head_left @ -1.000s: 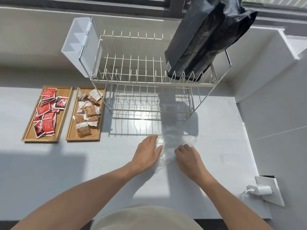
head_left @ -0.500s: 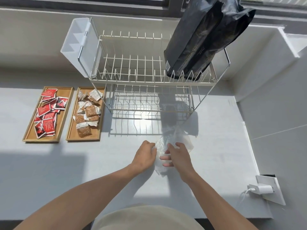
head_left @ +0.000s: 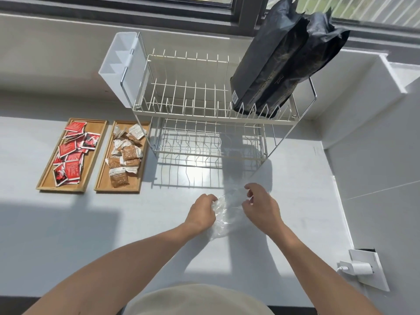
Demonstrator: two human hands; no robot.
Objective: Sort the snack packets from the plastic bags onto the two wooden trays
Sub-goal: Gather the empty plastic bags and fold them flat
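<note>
**Bag looks empty: confirm, then clear it**

Left to right:

- Left tray (head_left: 97,155): red packets (head_left: 70,153) piled loosely, all inside the rim. One kind only.
- Right tray (head_left: 103,176), just beside it: brown packets (head_left: 123,155), also one kind. Sort looks clean; I see no strays on the counter (head_left: 68,223).
- Rack (head_left: 204,105) behind and right of the trays. Black bags (head_left: 279,69) stand on its top tier. Not clear plastic, so probably not part of the job.
- Left hand (head_left: 201,211): curled, fingers pinching the near-left edge of the clear bag (head_left: 223,220).
- The bag lies crumpled on the counter between the hands, in front of the rack. No packet colour shows through the film, but glare and creases hide parts of it, so I can't rule one out.
- Right hand (head_left: 261,204): fingers hooked at the bag's right side. Looks like a pinch on the film, though the actual contact is hard to make out against the clear plastic.

How to do this step well, my read:
- Pull the two edges apart to open the mouth wide and look inside before calling it done.
- Film is thin and slippery: pinch with the fingertips, don't ball it up, or a flat packet could stay trapped in a fold.
- If a packet turns up, red goes to the left tray, brown to the right.
- Then flatten the bag and park it away from the trays.
</note>
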